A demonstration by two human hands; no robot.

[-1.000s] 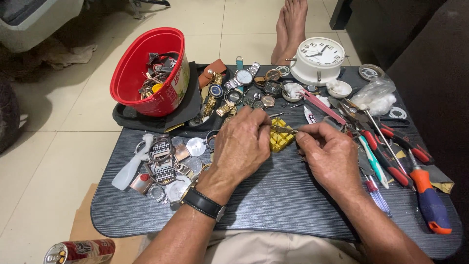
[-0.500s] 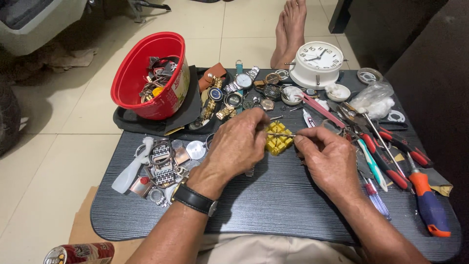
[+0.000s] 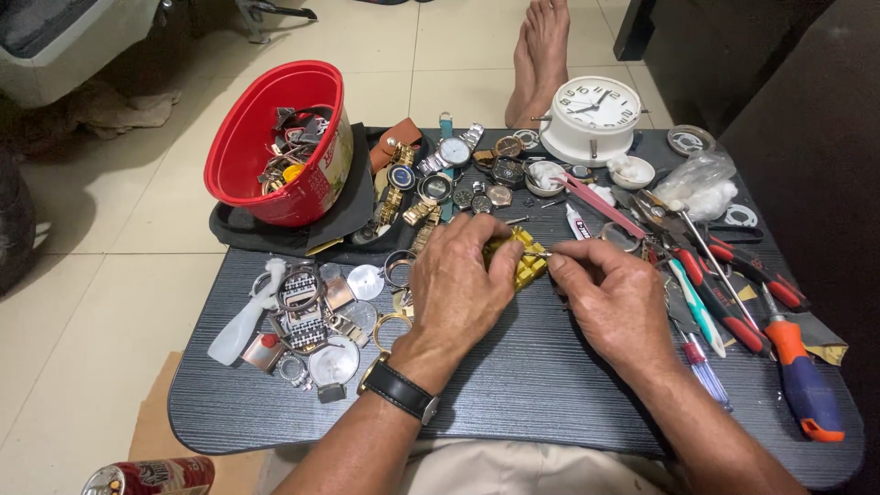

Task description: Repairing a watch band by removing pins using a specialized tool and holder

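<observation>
Mid-table, on the dark ribbed tabletop (image 3: 550, 385): yellow holder block (image 3: 524, 259), small, hard plastic, ridged, probably light and prone to skidding. Left hand (image 3: 458, 284) clamped over its left side, fingers curled, pinning it down. Right hand (image 3: 610, 298) pinched narrow on a thin metal tool (image 3: 539, 254), tip at the block's right edge. Best gripped by the flat sides. Far left, glossy red tub (image 3: 275, 137); far right, round white clock (image 3: 591, 115); right, rubber-handled pliers (image 3: 733, 302).

Round plastic tub (image 3: 275, 147): red | small ridged holder block (image 3: 524, 258): yellow | round alarm clock (image 3: 589, 117): white | ribbed wooden surface (image 3: 532, 385): black, fine streaks | screwdriver handle (image 3: 805, 385): blue, orange
</observation>
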